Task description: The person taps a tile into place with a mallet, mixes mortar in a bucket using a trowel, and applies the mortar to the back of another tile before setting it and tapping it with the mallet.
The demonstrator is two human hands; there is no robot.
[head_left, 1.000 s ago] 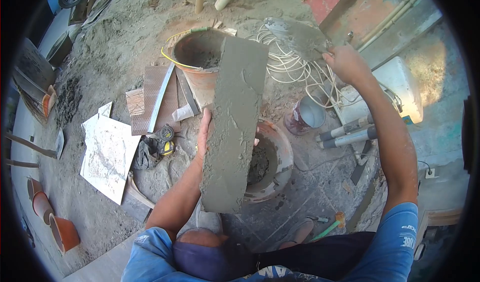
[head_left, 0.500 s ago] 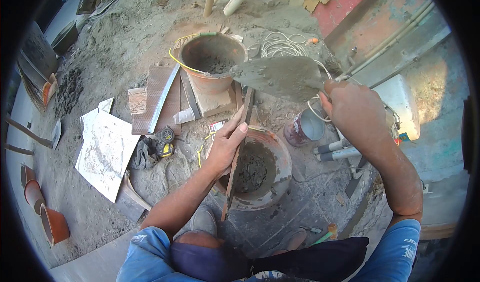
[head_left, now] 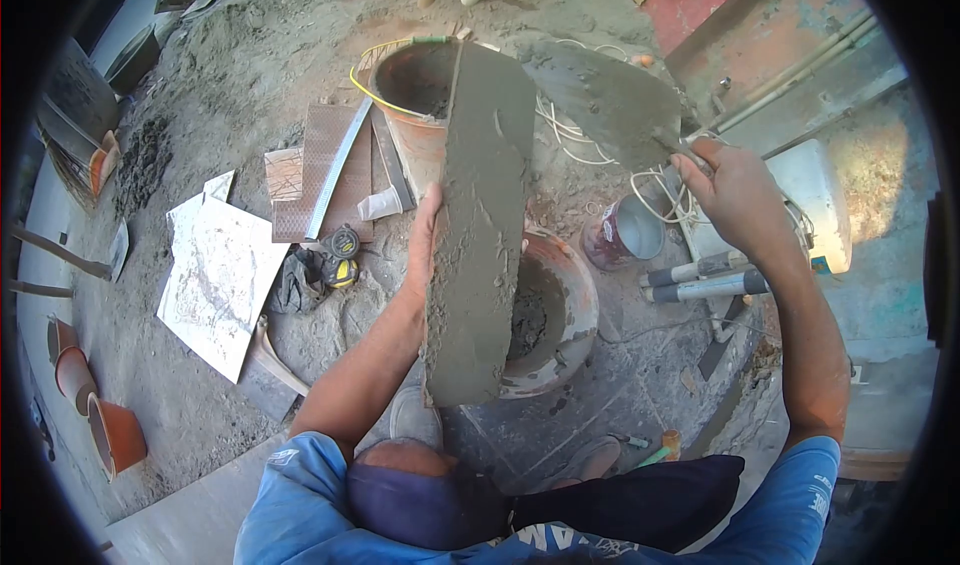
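Note:
My left hand (head_left: 425, 245) grips a long tile (head_left: 482, 215) by its left edge, its broad face coated with wet grey mortar. Most of those fingers are hidden behind it. In my right hand (head_left: 728, 190) is the handle of a trowel (head_left: 610, 95), whose wide blade is smeared with mortar and held up to the right of the tile's top end. Below the tile, partly covered by it, stands a bucket (head_left: 575, 310) with mortar inside. A second bucket (head_left: 412, 130) with a yellow handle is behind the tile's upper part.
A paint can (head_left: 612, 240) and pipes (head_left: 705, 287) lie to the right, near a white jerrycan (head_left: 815, 205) and coiled cable (head_left: 570, 140). On the left are white board pieces (head_left: 225, 275), a tape measure (head_left: 342, 255), a metal strip (head_left: 338, 170) and flower pots (head_left: 115, 435).
The tile has turned from edge-on to showing its mortar-covered face. The trowel has moved slightly right and up, away from the tile. Both hands keep their hold.

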